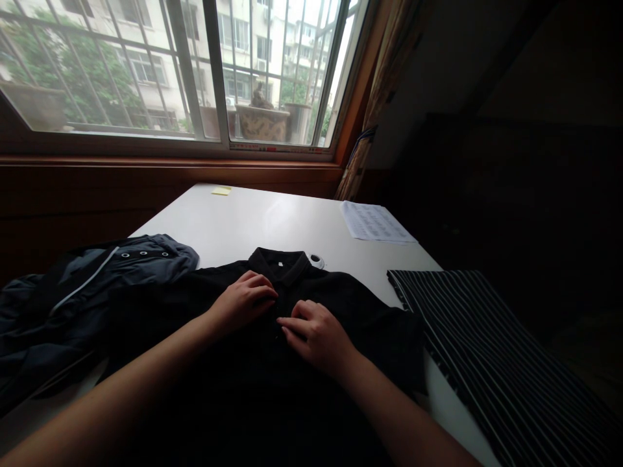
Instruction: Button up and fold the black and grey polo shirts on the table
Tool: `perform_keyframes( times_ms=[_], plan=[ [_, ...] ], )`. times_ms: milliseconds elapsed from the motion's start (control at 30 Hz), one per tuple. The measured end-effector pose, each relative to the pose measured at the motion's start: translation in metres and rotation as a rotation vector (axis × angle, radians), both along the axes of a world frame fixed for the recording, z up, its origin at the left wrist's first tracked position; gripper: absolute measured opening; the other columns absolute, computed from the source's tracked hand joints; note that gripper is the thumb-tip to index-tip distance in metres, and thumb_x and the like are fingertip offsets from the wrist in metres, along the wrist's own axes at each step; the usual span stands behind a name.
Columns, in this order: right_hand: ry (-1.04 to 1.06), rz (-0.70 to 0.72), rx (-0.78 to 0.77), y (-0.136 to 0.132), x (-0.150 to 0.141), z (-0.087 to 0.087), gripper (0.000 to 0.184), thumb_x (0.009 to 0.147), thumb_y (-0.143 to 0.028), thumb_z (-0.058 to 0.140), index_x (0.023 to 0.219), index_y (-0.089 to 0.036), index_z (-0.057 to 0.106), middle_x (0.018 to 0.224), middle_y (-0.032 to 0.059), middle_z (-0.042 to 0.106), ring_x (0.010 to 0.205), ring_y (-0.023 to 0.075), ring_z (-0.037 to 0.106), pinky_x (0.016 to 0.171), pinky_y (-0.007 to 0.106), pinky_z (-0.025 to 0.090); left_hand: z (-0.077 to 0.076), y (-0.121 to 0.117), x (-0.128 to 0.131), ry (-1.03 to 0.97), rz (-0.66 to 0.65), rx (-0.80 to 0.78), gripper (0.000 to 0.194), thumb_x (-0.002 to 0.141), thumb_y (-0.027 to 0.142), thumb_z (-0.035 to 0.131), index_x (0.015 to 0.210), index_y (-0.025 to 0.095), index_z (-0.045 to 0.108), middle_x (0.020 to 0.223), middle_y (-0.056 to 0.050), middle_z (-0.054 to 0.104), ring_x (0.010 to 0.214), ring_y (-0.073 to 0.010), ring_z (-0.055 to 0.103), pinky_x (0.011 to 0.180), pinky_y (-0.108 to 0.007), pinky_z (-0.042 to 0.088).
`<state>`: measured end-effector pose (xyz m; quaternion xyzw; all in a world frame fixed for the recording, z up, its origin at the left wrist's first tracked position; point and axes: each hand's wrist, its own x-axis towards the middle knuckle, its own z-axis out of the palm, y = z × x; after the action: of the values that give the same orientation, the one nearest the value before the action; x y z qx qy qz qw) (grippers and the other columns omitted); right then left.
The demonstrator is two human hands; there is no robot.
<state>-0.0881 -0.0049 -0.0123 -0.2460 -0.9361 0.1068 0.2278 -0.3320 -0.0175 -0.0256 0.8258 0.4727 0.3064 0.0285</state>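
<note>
A black polo shirt [360, 298] lies spread face up, its collar toward the window. At the front placket just below the collar, my left hand [247, 297] has its fingers curled down onto the cloth. Opposite it and slightly lower, my right hand [318, 334] pinches at the placket edge with thumb and forefinger. A small button shows faintly by the right fingertips. What exactly lies under the left fingertips is hidden in the dark fabric.
The shirt rests on a white table [272, 217]. Dark grey clothing [160, 259] with eyelets is bunched at left; striped dark cloth [467, 311] lies at right. Printed sheets [377, 222], a yellow sticky note [221, 191] and a round white object [316, 261] are farther back, before a barred window.
</note>
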Motion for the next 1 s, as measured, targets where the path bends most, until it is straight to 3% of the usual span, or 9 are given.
perform_keyframes(
  times_ms=[167, 333, 567, 667, 867, 1000],
  plan=[
    [0.023, 0.059, -0.043, 0.002, 0.001, -0.001, 0.024, 0.094, -0.025, 0.060, 0.114, -0.026, 0.075, 0.092, 0.0057, 0.064, 0.083, 0.0199, 0.058, 0.078, 0.036, 0.049, -0.002, 0.000, -0.001, 0.013, 0.020, -0.031, 0.019, 0.090, 0.034, 0.070, 0.107, 0.026, 0.070, 0.107, -0.005, 0.066, 0.105, -0.0238, 0.054, 0.090, -0.037, 0.051],
    [0.027, 0.093, -0.050, 0.001, 0.000, -0.003, 0.023, 0.094, -0.024, 0.061, 0.112, -0.024, 0.075, 0.092, 0.0055, 0.064, 0.083, 0.0188, 0.058, 0.076, 0.034, 0.048, -0.001, -0.002, 0.003, 0.025, 0.120, -0.118, 0.023, 0.089, 0.040, 0.070, 0.108, 0.027, 0.068, 0.108, -0.005, 0.061, 0.100, -0.0241, 0.052, 0.088, -0.039, 0.050],
    [0.020, 0.085, -0.076, 0.001, -0.001, -0.005, 0.021, 0.093, -0.021, 0.061, 0.111, -0.023, 0.073, 0.095, 0.0047, 0.064, 0.086, 0.0183, 0.059, 0.079, 0.032, 0.047, 0.004, -0.007, 0.012, -0.012, 0.207, -0.187, 0.020, 0.087, 0.038, 0.071, 0.104, 0.028, 0.069, 0.109, -0.004, 0.059, 0.100, -0.0247, 0.052, 0.091, -0.042, 0.047],
    [0.002, 0.039, -0.097, 0.000, -0.001, -0.005, 0.021, 0.095, -0.022, 0.059, 0.112, -0.023, 0.071, 0.098, 0.0048, 0.065, 0.089, 0.0192, 0.059, 0.083, 0.033, 0.047, 0.002, -0.006, 0.010, -0.033, 0.183, -0.185, 0.016, 0.090, 0.035, 0.068, 0.104, 0.028, 0.071, 0.108, -0.004, 0.060, 0.100, -0.0238, 0.052, 0.091, -0.040, 0.047],
    [-0.094, -0.118, -0.104, -0.002, -0.003, -0.002, 0.040, 0.098, -0.032, 0.057, 0.138, -0.027, 0.056, 0.106, 0.0064, 0.063, 0.098, 0.0235, 0.058, 0.088, 0.039, 0.044, -0.002, -0.003, 0.006, -0.075, 0.160, -0.172, 0.018, 0.098, 0.026, 0.056, 0.104, 0.029, 0.073, 0.105, -0.004, 0.063, 0.099, -0.0221, 0.053, 0.090, -0.036, 0.046],
    [-0.144, -0.140, -0.144, -0.003, -0.005, 0.002, 0.036, 0.100, -0.035, 0.054, 0.135, -0.031, 0.058, 0.107, 0.0055, 0.063, 0.100, 0.0233, 0.057, 0.087, 0.038, 0.042, -0.002, -0.004, 0.006, -0.089, 0.155, -0.177, 0.020, 0.098, 0.023, 0.056, 0.105, 0.029, 0.073, 0.106, -0.004, 0.063, 0.100, -0.0222, 0.053, 0.090, -0.037, 0.046]
  ],
)
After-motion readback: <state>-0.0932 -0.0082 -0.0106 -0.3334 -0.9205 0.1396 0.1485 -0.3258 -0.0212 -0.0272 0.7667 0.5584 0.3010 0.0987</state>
